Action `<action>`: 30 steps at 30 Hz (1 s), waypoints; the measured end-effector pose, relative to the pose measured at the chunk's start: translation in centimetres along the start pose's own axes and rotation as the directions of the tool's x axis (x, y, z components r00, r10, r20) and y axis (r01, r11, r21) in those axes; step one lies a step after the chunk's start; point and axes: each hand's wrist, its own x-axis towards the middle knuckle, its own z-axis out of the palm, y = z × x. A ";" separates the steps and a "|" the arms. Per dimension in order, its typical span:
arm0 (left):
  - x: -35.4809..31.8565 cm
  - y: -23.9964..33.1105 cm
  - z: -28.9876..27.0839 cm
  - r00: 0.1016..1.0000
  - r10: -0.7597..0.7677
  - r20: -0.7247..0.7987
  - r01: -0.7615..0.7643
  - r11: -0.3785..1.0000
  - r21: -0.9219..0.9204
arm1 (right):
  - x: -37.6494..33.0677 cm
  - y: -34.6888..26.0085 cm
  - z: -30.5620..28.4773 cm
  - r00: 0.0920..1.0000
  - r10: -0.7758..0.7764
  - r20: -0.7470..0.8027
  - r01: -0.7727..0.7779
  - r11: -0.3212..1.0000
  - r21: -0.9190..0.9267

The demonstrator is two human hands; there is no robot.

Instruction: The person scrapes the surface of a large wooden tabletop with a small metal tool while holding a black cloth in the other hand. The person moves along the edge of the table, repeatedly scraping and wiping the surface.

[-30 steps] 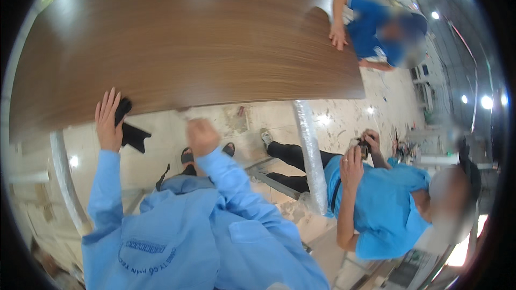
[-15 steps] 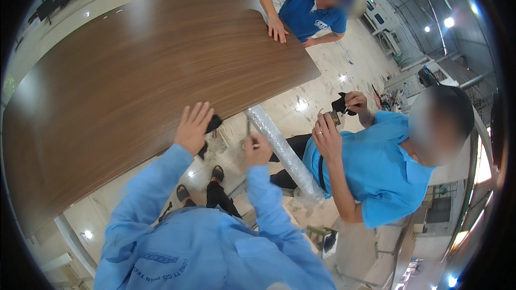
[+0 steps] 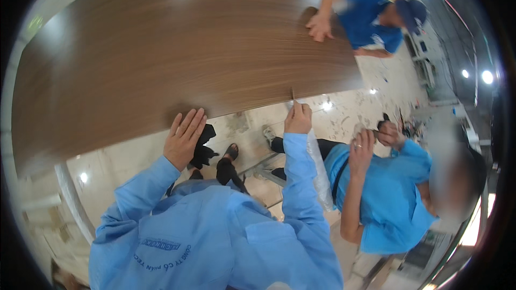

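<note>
A large brown wood-grain panel (image 3: 177, 59) spans the upper left and middle. My left hand (image 3: 184, 138) lies near its front edge, fingers stretched out over the surface. Beside that hand hangs a black cloth-like piece (image 3: 204, 147); whether my thumb pins it cannot be seen. My right hand (image 3: 298, 118) is closed round a thin, narrow, file-like tool (image 3: 293, 95), its blade pointing up against the panel's front edge. Motion blur hides the tool's finer details.
Across the panel a co-worker in dark blue (image 3: 371, 19) rests a hand on its far right end. On the right, another in light blue (image 3: 384, 198) handles a small object. A plastic-wrapped leg (image 3: 321, 177) stands between us; another wrapped leg (image 3: 75, 204) is at left.
The view has shifted, so the panel sits higher. My right hand has moved away from my left, bringing the tool to the panel's edge. My left hand stays at the edge.
</note>
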 end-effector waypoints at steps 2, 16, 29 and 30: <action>-2.8 -1.6 -1.2 0.996 -0.082 -0.034 0.083 0.996 0.034 | -1.2 -3.1 -0.2 0.999 -0.038 0.015 0.037 0.999 0.038; -7.3 -3.8 -2.4 0.971 -0.227 -0.073 0.230 0.972 0.045 | -4.5 -16.3 -2.2 0.965 -0.123 0.232 0.035 0.935 0.352; -7.2 -3.7 -4.6 0.975 -0.223 -0.026 0.223 0.975 0.006 | -6.1 -15.9 -0.4 0.963 -0.244 0.117 0.218 0.955 0.199; -7.3 -3.8 -4.7 0.976 -0.209 -0.058 0.210 0.978 0.006 | -4.6 -12.4 -0.6 0.991 -0.111 0.075 0.090 0.967 0.239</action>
